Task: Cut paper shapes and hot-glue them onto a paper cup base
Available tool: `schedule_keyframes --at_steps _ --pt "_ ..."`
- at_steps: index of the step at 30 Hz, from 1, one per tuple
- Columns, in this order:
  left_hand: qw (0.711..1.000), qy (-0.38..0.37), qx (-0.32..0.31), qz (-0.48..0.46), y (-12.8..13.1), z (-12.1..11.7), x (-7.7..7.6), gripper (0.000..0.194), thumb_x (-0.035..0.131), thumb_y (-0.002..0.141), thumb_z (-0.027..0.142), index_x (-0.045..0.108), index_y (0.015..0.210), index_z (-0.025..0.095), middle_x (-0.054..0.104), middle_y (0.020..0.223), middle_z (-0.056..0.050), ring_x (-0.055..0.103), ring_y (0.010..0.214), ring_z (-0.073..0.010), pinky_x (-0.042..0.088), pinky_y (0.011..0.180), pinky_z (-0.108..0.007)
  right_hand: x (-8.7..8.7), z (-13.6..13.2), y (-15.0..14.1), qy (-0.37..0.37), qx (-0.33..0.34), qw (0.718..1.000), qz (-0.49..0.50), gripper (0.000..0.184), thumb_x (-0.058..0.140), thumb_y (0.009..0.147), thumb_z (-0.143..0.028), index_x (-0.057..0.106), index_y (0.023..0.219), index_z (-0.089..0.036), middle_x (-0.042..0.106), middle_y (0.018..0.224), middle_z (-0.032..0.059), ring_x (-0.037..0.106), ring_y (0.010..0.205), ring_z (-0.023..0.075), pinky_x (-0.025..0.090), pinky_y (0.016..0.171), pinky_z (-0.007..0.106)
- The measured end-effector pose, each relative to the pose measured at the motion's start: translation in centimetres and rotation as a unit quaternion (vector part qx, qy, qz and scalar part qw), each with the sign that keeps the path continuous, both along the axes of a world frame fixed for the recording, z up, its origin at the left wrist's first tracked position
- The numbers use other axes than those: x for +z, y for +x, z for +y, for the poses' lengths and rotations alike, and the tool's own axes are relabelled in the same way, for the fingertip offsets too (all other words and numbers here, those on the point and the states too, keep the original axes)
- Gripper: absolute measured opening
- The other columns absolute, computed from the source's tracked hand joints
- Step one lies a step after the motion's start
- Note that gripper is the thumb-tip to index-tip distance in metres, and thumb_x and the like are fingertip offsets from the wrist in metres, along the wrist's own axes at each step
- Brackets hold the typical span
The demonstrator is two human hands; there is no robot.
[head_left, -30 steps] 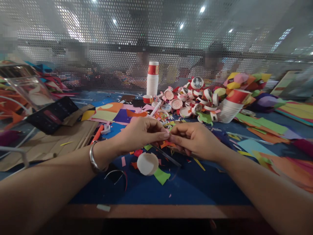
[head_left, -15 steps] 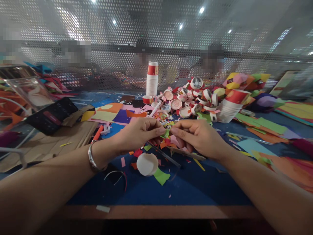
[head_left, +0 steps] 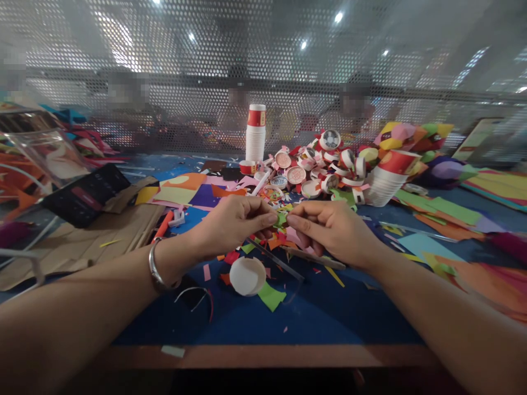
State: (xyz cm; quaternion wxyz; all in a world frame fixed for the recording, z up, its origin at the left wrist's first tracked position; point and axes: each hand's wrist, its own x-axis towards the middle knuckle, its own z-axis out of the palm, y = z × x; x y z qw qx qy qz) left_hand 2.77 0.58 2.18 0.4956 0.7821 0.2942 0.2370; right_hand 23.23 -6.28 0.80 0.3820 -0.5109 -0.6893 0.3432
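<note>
Both hands meet over the middle of a blue table, a small green piece of paper point(head_left: 281, 220) between their fingertips. My left hand point(head_left: 242, 221), a silver bangle at its wrist, pinches the paper's left side. With thumb and fingers closed, my right hand point(head_left: 331, 227) grips its right side. Below them lies a white paper cup base point(head_left: 247, 276), partly over a larger green paper scrap point(head_left: 272, 297). A clear strip point(head_left: 280, 261) slants across the table just under the hands. Coloured paper scraps point(head_left: 278, 239) are scattered beneath the fingers.
Behind the hands is a heap of cut cup rings point(head_left: 296, 175). Stacked paper cups point(head_left: 256, 142) stand upright beyond, and another cup stack point(head_left: 385, 186) leans at right. On the left are a phone point(head_left: 86, 195), cardboard point(head_left: 123, 230) and a glass jar point(head_left: 53, 148). A perforated screen point(head_left: 288, 71) rises behind.
The green paper between my fingertips shows a little more of its face. My hands have otherwise hardly moved, and the things on the table look the same.
</note>
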Motion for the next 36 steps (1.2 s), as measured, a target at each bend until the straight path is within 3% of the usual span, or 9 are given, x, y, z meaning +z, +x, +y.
schedule_keyframes --at_steps 13,18,27,36 --pt "0.998 -0.024 -0.019 -0.050 0.00 -0.08 -0.11 0.013 0.069 0.086 0.022 0.065 0.079 0.012 0.065 0.071 0.001 0.060 0.066 -0.0095 0.050 0.066 -0.024 0.36 -0.27 -0.22 0.021 0.002 1.000 0.019 0.027 0.059 0.095 -0.039 0.062 0.081 -0.017 0.057 0.055 -0.0032 0.047 0.039 0.0056 0.037 0.039 0.017" --pt "0.998 -0.029 -0.009 -0.056 0.12 -0.03 -0.21 0.021 0.067 0.088 0.023 0.059 0.071 0.014 0.058 0.066 0.003 0.055 0.063 -0.0078 0.048 0.064 -0.022 0.56 -0.47 -0.28 0.021 0.009 0.999 0.026 0.027 0.059 0.095 -0.039 0.062 0.081 -0.017 0.057 0.055 -0.0030 0.048 0.040 0.0064 0.038 0.039 0.018" --pt "0.999 0.006 -0.030 -0.035 0.03 0.28 -0.57 0.016 0.063 0.091 0.026 0.064 0.081 0.014 0.063 0.074 -0.001 0.059 0.069 -0.0110 0.048 0.066 -0.026 0.33 -0.56 -0.32 0.019 0.008 0.999 0.036 0.026 0.062 0.094 -0.040 0.065 0.085 -0.016 0.056 0.057 -0.0035 0.048 0.042 0.0064 0.039 0.040 0.018" --pt "0.991 -0.086 -0.079 -0.059 0.08 0.19 -0.43 0.014 0.060 0.093 0.024 0.064 0.083 0.014 0.068 0.078 -0.001 0.064 0.074 -0.0108 0.050 0.072 -0.025 0.52 -0.70 -0.52 0.039 0.005 0.998 0.039 0.021 0.061 0.094 -0.034 0.063 0.084 -0.016 0.057 0.058 -0.0042 0.048 0.041 0.0056 0.037 0.040 0.018"
